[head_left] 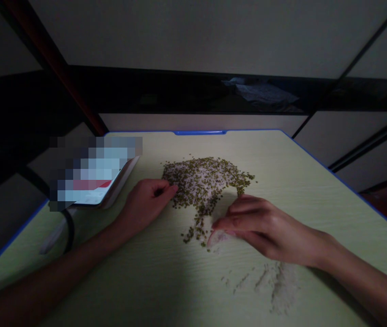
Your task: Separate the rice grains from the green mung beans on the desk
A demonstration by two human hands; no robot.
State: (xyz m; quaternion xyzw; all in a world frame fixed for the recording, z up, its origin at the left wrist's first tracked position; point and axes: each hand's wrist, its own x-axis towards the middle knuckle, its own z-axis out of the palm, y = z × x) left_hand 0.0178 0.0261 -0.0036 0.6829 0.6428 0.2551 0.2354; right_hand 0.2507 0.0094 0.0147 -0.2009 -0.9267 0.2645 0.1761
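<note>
A heap of small green beans mixed with white grains (204,181) lies in the middle of a pale green table (145,281). My left hand (145,200) rests at the heap's left edge, fingers curled with thumb and forefinger touching the beans. My right hand (261,225) hovers at the heap's lower right, fingers pressed together in a pinch over a trailing line of beans. What the pinch holds is too small to make out. A thin smear of white grains (278,284) lies under my right forearm.
A lit phone (93,181) leans on a stand at the table's left, its screen blurred. A dark cable (69,229) loops beside it. The table has a blue rim (200,132); dark shelving and wall stand behind it.
</note>
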